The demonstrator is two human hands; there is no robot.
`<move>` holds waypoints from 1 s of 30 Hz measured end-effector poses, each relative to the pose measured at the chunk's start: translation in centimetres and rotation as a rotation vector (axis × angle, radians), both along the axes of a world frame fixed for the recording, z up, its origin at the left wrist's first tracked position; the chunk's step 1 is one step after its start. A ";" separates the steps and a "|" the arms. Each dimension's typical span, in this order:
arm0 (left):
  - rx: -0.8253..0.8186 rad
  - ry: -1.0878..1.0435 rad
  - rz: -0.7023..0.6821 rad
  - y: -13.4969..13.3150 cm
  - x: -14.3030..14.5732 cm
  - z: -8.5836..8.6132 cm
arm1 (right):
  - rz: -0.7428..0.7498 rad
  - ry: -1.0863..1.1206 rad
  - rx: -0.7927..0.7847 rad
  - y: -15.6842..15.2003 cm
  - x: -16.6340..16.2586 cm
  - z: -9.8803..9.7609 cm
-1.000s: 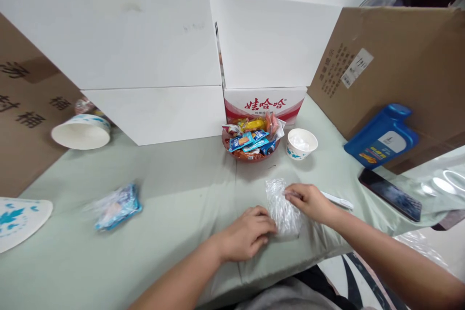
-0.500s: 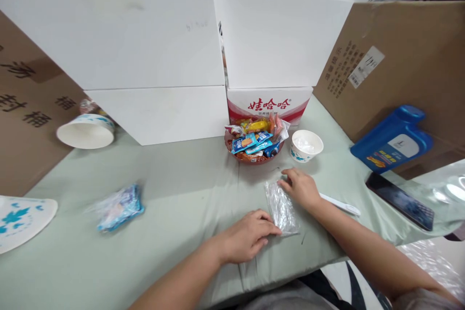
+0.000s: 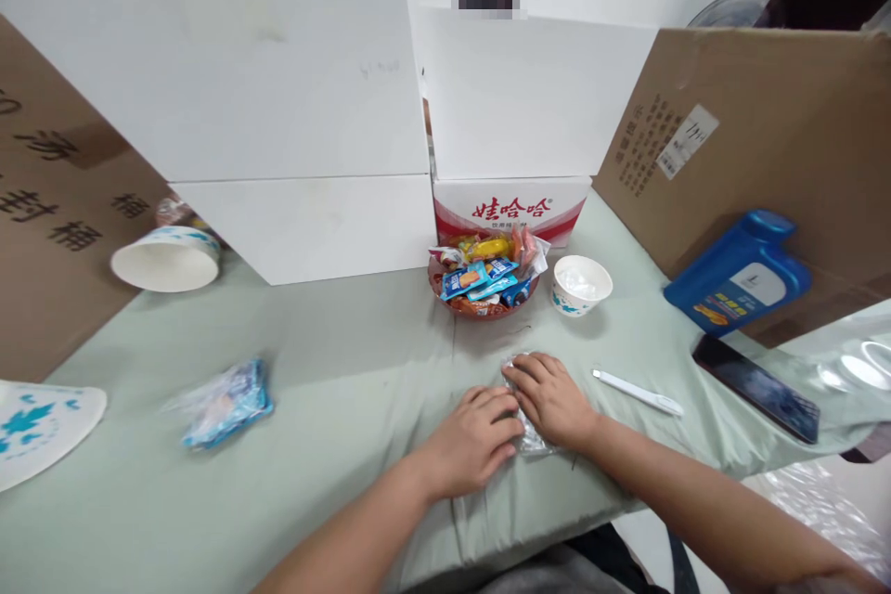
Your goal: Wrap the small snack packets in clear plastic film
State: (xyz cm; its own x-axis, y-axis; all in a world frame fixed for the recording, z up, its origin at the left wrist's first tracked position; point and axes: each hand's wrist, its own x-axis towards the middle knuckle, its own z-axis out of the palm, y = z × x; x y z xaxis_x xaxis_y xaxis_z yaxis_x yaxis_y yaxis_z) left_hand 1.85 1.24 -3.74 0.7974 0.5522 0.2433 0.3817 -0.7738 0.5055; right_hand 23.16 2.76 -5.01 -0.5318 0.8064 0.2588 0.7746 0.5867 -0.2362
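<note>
A clear plastic bag [image 3: 535,442] lies flat on the green cloth in front of me, mostly covered by my hands. My right hand [image 3: 553,401] is laid over its upper part with the palm down and fingers stretched out. Along the bag's left edge rests my left hand [image 3: 474,444], its fingers slightly bent and apart, the tips close to those of my right hand. Neither hand grips the bag. To the right of my right hand is a slim white tool [image 3: 639,393], possibly a utility knife. Behind the hands stands a red bowl [image 3: 480,310] of wrapped snacks.
A paper cup [image 3: 580,288] with clear plastic inside stands beside the bowl. Rightward are a blue bottle [image 3: 738,274] and a phone [image 3: 758,387]. At left lie a bagged blue packet [image 3: 228,404] and paper bowls [image 3: 165,262]. White and brown cardboard panels [image 3: 313,227] border the table.
My right hand has come down and toward me, flattening over the bag it touched by the upper edge. My left hand has shifted slightly up and left. The view has tilted a little.
</note>
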 end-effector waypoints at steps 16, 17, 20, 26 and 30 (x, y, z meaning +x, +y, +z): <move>-0.001 0.060 -0.041 -0.6 -0.3 -0.2 | 0.170 0.063 0.017 -9.8 1.5 1.1; -0.005 0.059 -0.045 -0.6 -0.3 -0.3 | 0.196 0.073 0.042 -9.5 1.5 1.4; -0.023 0.048 -0.058 -0.3 -0.5 -0.4 | 0.231 0.093 0.094 -7.6 1.5 2.7; -0.055 0.007 -0.024 0.3 -0.6 -0.2 | 0.111 0.002 -0.026 -1.6 0.3 3.5; -0.089 -0.033 0.023 0.3 -0.7 -0.4 | 0.032 -0.118 -0.135 0.9 -0.9 1.5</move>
State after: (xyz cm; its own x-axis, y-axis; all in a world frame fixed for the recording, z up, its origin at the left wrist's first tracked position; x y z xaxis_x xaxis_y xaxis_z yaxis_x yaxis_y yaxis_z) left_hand 1.14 1.57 -4.11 0.7764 0.5911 0.2185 0.3810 -0.7164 0.5845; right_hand 22.30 3.63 -3.53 -0.5776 0.8120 0.0837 0.7832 0.5802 -0.2235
